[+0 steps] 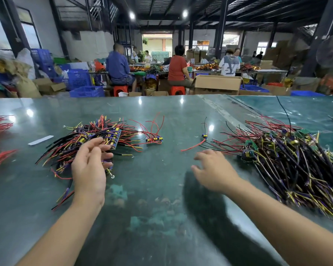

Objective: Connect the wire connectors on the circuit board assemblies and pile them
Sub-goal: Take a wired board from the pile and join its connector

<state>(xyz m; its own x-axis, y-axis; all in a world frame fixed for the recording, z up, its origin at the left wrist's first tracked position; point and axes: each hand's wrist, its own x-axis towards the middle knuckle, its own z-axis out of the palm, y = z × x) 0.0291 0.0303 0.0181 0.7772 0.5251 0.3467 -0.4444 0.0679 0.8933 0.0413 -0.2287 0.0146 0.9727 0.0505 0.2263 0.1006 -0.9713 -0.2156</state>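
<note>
Nearest in, two bare forearms reach out over the glossy dark-green counter (161, 189). The left hand (89, 167) hovers palm inward at the near edge of the left heap of circuit board assemblies with red, black and yellow wires (96, 139), fingers (96, 144) loosely spread, gripping nothing. The right hand (213, 169) hangs palm down over the counter, fingers relaxed and apart, empty too, just beside the big tangled right-hand pile of wired boards (288, 158). Between the heaps lie a small board with red leads (154, 139) and a lone blue-and-yellow component on red and black wires (204, 136). A white strip (40, 140) sits far left. Beyond the counter, workers sit on red stools (178, 90) among blue crates (87, 91) and cardboard boxes (217, 84).
</note>
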